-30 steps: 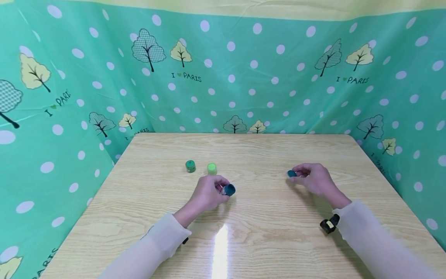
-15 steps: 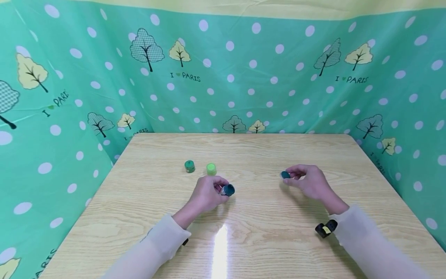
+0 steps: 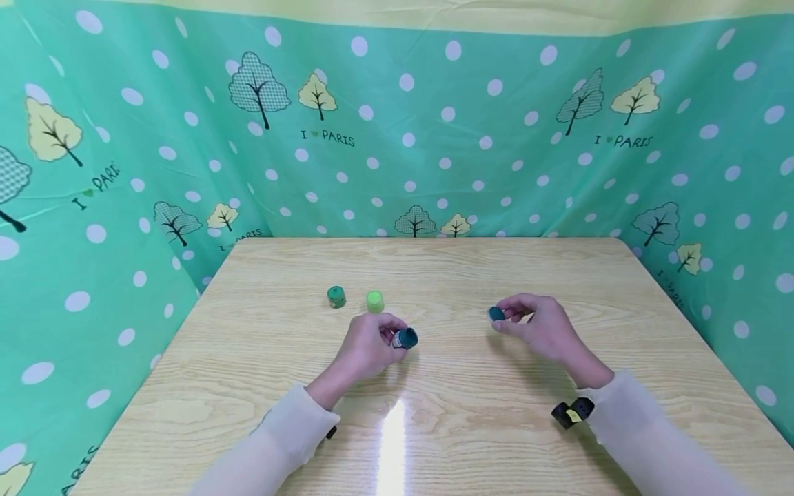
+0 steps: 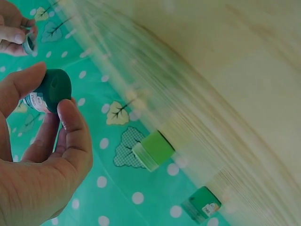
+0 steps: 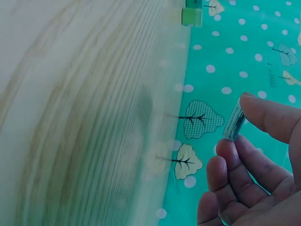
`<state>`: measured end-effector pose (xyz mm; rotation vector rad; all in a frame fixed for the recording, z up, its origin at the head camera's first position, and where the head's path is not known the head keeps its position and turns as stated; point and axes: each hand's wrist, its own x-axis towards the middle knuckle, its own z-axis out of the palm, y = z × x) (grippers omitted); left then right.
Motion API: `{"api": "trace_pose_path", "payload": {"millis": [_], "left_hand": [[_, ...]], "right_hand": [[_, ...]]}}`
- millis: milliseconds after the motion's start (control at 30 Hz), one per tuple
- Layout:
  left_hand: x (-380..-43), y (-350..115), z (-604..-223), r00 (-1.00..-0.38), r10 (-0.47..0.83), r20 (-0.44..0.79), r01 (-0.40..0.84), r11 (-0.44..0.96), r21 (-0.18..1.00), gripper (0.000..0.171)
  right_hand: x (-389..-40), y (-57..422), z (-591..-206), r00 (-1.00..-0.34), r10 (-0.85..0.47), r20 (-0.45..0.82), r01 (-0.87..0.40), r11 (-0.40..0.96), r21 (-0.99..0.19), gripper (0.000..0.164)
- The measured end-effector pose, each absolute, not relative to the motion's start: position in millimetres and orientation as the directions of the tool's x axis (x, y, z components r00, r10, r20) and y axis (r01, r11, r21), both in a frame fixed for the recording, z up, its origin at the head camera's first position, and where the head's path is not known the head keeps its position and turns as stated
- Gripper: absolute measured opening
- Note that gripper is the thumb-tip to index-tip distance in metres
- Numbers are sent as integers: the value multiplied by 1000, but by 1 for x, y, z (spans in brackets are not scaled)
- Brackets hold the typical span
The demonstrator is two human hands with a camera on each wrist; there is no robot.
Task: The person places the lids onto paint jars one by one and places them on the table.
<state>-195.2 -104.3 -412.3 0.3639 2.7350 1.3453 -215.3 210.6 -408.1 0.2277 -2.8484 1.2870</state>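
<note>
In the head view my left hand (image 3: 372, 346) grips a small dark teal paint jar (image 3: 406, 338) above the table. The left wrist view shows thumb and fingers curled round the jar (image 4: 57, 88), with a white label on its side. My right hand (image 3: 538, 324) stands apart to the right. Between thumb and fingertips it pinches a small dark teal lid (image 3: 496, 314). Seen edge-on in the right wrist view, this lid (image 5: 234, 121) is thin with a clear rim. Behind my left hand stands a light green jar (image 3: 375, 302), partly hidden by it.
A green jar (image 3: 336, 297) stands left of the light green one. All is on a wooden table (image 3: 471, 427), with a bright reflection near its front. A patterned teal curtain (image 3: 434, 138) hangs behind the table and at both sides.
My right hand has moved left with the lid, closer to the jar in my left hand. The left hand keeps its hold and stays nearly still.
</note>
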Motion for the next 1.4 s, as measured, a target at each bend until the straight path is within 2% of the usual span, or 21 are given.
{"api": "trace_pose_path", "payload": {"millis": [367, 1400], "left_hand": [[-193, -101, -412, -965, 248, 79, 215, 586, 782, 28], [-195, -90, -407, -959, 269, 86, 233, 585, 777, 28]], "right_hand": [[-211, 198, -406, -982, -148, 121, -187, 627, -756, 34], [-200, 166, -402, -966, -218, 137, -238, 557, -796, 31]]}}
